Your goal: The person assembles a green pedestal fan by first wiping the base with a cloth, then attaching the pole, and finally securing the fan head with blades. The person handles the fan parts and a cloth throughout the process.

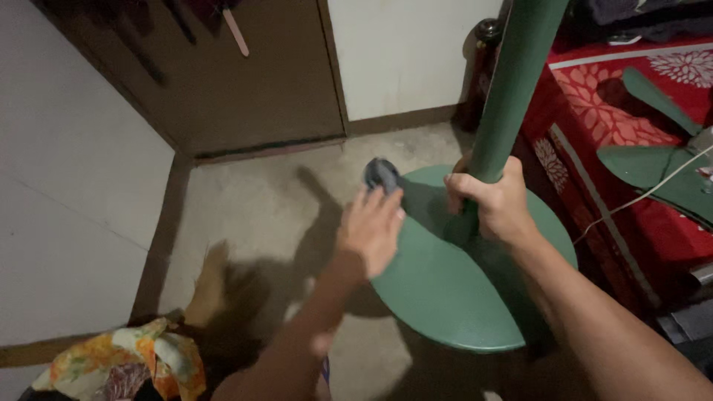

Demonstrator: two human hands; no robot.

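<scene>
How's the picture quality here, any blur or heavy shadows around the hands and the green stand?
Head view: dim indoor light; the left hand and its grey cloth are motion-blurred; the right hand gripping the green pole is sharper; dark shadows cross the concrete floor beside the round base.

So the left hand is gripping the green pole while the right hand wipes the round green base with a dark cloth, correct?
Not quite: the hands are swapped. In the head view the right hand grips the green pole, and the left hand holds the dark cloth against the round green base.
</scene>
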